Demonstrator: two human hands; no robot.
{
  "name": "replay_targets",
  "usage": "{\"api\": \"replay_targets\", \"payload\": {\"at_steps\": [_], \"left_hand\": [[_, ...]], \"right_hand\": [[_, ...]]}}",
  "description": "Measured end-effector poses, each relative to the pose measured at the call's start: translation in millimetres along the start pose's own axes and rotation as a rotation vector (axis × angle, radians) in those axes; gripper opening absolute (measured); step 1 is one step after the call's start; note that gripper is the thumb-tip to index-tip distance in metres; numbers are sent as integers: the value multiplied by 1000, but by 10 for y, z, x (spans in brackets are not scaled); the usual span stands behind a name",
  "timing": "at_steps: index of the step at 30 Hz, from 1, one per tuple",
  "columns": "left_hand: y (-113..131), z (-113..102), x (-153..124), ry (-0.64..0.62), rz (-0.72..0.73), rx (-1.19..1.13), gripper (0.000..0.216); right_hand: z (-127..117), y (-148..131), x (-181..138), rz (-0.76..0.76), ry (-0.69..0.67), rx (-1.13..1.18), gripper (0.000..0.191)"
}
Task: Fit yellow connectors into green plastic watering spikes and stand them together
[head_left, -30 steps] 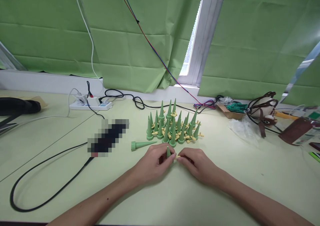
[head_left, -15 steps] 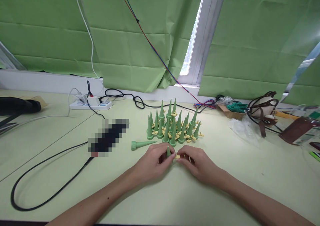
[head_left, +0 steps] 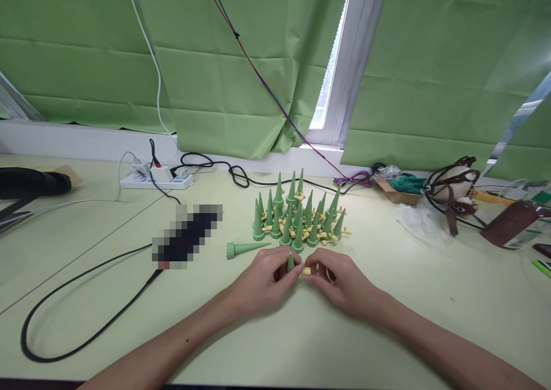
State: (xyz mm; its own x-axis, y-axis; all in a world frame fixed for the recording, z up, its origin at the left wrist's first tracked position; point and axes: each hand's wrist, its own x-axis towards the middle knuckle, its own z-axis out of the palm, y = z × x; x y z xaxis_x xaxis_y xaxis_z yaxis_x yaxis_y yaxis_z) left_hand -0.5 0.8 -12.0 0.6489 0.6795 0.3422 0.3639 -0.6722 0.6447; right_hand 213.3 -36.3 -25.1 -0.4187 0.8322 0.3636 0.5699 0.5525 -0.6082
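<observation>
**Between the two hands: fitting the yellow piece to the green cone**

Close to the near edge of the pale green counter (head_left: 387, 344), the left hand (head_left: 264, 278) is closed around a small green plastic cone spike (head_left: 290, 262), holding it upright with only the tip showing above the fingers. The right hand (head_left: 340, 278) pinches a small yellow plastic connector (head_left: 307, 270) between thumb and forefinger, just beside the cone's lower part; whether the two parts already touch I cannot tell, because the fingers hide the joint.

To do this step well, I think the left hand should keep the cone steady on the counter while the right hand pushes the connector straight in, without twisting sideways. The piece is small, so a fingertip grip near its end seems best.

A little farther, one more green cone lying on its side (head_left: 245, 248) points to the right. Behind it stands the cluster of upright green cones with yellow connectors (head_left: 297, 217), near the hands, so the elbows should move carefully. Farther left are the black cable (head_left: 86, 298) and the white power strip (head_left: 155, 178).
</observation>
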Motion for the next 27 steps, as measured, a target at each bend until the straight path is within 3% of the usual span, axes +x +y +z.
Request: {"api": "replay_targets", "payload": {"at_steps": [13,19,27], "left_hand": [[-23,14,-2,-18,2,-12,24],[-8,6,12,-4,-1,-9,23],[-15,11,6,-5,-7,-3,25]], "right_hand": [[8,5,14,-5,-56,-7,26],[-1,10,-2,1,-24,11,9],[-9,14,4,-34,-14,21,8]]}}
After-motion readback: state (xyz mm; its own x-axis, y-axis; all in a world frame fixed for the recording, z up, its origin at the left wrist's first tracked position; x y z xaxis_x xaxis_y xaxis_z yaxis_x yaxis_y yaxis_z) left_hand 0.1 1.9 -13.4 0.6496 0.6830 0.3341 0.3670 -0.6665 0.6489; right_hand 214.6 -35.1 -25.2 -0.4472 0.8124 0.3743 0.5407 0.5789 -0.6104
